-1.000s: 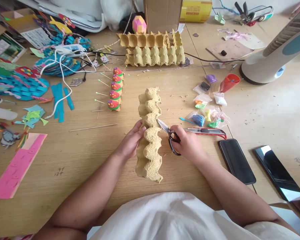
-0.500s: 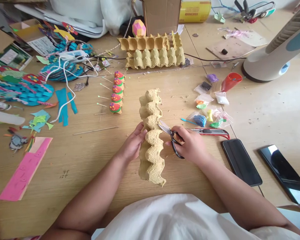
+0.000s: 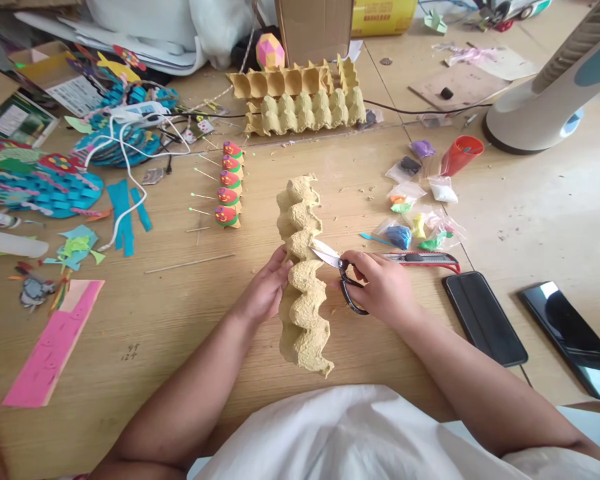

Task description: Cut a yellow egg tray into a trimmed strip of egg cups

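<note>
A long strip of tan egg carton (image 3: 303, 280) lies lengthwise on the wooden table in front of me. My left hand (image 3: 265, 288) is closed on its left side near the middle, steadying it. My right hand (image 3: 383, 288) is closed on the black handles of a pair of scissors (image 3: 337, 270). The blades point left and meet the strip's right edge between two cups.
A red box cutter (image 3: 423, 260) and two dark phones (image 3: 485, 319) lie to the right. Small bags of coloured clay (image 3: 405, 213), a red cup (image 3: 459, 155), painted egg-cup figures (image 3: 227, 187), more egg cartons (image 3: 300, 97), a fan base (image 3: 540, 113) and paper crafts (image 3: 45, 180) surround the work.
The scissors' blades have worked slightly further into the strip's right edge. The view has shifted a little; both hands keep their grips.
</note>
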A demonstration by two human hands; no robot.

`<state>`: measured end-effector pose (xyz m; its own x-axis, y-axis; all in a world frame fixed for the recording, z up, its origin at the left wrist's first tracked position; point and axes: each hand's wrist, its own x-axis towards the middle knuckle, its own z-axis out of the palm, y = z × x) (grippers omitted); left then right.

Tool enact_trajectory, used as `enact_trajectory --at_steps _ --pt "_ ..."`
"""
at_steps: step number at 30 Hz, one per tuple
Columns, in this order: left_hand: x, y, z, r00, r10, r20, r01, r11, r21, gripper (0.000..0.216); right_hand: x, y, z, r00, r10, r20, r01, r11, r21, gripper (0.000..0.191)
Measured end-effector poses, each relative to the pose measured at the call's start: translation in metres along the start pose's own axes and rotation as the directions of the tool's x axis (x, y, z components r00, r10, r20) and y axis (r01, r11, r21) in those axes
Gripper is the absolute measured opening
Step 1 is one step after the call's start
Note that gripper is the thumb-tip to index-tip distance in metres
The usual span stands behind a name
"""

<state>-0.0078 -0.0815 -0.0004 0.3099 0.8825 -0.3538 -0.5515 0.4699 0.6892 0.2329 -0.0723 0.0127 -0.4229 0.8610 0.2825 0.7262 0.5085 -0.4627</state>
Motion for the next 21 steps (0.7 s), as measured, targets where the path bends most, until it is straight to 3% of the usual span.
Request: enact_trajectory --at_steps 8,21 --pt "0.0 -0.001 0.007 0.992 0.115 -0.049 -0.112 0.992 0.05 0.043 -0.002 -0.001 -0.001 1.0 -0.002 -0.008 0.001 0.999 -0.033 0.033" --pt "-0.001 0.0 0.011 0.991 0.115 -0.071 -0.112 0.993 0.049 0.047 0.0 -0.002 -0.004 0.999 -0.032 -0.023 0.031 0.998 -0.054 0.032"
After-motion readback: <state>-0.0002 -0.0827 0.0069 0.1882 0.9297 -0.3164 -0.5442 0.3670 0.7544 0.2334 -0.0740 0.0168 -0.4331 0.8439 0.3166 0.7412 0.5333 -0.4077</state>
